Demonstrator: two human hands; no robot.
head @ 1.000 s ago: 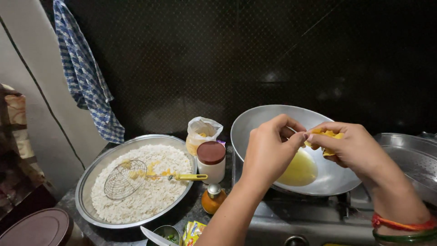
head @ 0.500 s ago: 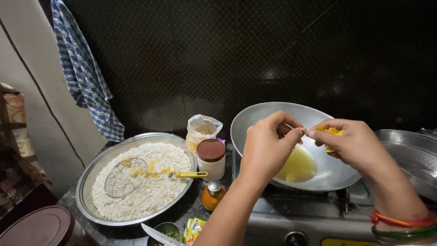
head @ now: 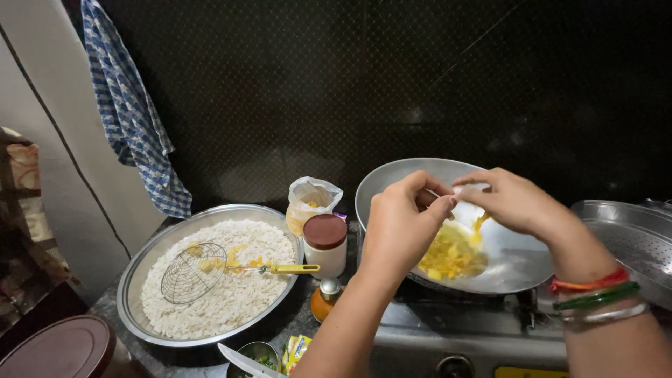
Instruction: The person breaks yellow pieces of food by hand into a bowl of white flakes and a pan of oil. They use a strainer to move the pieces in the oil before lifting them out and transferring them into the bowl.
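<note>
Both hands meet over a steel wok [head: 386, 183] on the stove. My left hand [head: 402, 225] and my right hand [head: 516, 203] pinch a small clear packet [head: 464, 190] between their fingertips. Yellow pieces [head: 480, 222] drop from it onto a yellow heap [head: 450, 257] in the wok's bottom. Coloured bangles ring my right wrist. To the left stands a wide steel tray [head: 138, 269] of white flaked rice, with a wire skimmer [head: 192, 272] and its yellow handle lying on top.
A jar with a brown lid [head: 325, 242], a knotted plastic bag [head: 312, 200] and a small orange bottle [head: 325, 299] stand between tray and wok. A steel pan [head: 630, 238] sits at right. A checked cloth [head: 129, 112] hangs at left; a small bowl [head: 257, 356] sits in front.
The hands have lifted slightly and tipped the packet. The yellow heap in the wok has grown and spread, and pieces are now falling from the packet.
</note>
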